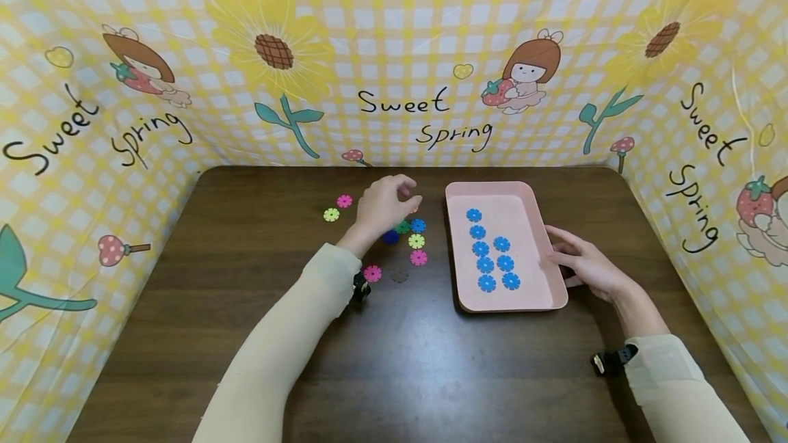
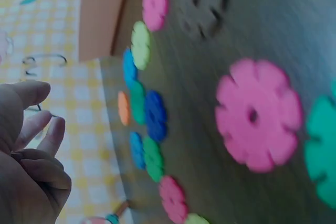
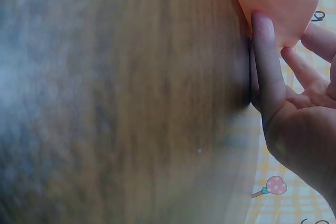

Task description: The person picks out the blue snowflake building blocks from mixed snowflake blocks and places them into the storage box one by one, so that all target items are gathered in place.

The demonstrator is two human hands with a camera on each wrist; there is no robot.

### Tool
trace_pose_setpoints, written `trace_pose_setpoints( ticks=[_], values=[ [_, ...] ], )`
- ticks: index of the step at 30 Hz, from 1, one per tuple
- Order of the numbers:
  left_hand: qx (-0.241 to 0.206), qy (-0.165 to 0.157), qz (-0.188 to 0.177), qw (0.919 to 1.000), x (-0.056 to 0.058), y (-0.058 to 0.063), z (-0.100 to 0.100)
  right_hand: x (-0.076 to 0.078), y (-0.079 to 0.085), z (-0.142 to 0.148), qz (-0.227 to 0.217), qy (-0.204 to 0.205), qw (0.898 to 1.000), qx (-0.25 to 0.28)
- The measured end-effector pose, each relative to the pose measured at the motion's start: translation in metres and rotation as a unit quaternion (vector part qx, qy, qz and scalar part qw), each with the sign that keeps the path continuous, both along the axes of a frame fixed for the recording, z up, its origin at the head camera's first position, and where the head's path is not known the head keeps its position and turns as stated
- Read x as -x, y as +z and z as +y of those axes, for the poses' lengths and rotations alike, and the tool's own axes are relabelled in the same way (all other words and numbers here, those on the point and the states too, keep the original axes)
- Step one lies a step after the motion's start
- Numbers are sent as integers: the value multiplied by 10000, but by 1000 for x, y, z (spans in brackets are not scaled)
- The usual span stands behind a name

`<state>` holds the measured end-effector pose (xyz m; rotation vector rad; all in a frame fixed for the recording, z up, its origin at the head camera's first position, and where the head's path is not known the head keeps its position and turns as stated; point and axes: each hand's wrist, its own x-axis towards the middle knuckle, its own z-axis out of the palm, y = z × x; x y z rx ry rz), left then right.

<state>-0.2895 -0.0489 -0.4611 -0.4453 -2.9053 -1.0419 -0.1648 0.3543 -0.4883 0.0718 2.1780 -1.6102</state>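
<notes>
Over the right part of a group of notched plastic flower discs, my left hand hovers with loosely bent fingers. Nothing shows between thumb and fingertips in the left wrist view. Around and below it lie a blue disc, a dark blue disc, a green disc and an orange disc. Several blue discs lie in two columns inside a pink tray. My right hand rests against the tray's right side, its extended fingers touching the wall.
Nearer me are a pink disc and a grey disc. A yellow disc and another pink disc lie farther left. A checked cloth stands around the brown table's back and sides.
</notes>
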Motion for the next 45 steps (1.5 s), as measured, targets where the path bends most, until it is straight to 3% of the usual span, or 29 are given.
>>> trace_pose_setpoints(
  ticks=[11, 17, 28, 35, 45],
  values=[
    [325, 437, -633, 9965, 11, -18, -29, 0, 0, 1, 39, -23, 10000, -12],
    [934, 609, -948, 9892, 14, -27, -32, 0, -1, 1, 59, -9, 10000, 27],
    [1042, 592, -1077, 9869, 15, -26, -31, 0, -2, 1, 30, -54, 10000, 40],
    [934, 477, -915, 9903, 13, -27, -39, 1, -3, 1, 31, -34, 10000, 34],
    [1026, 375, -949, 9895, 13, -27, -42, 0, -2, 1, 70, -50, 10000, -11]
  ],
)
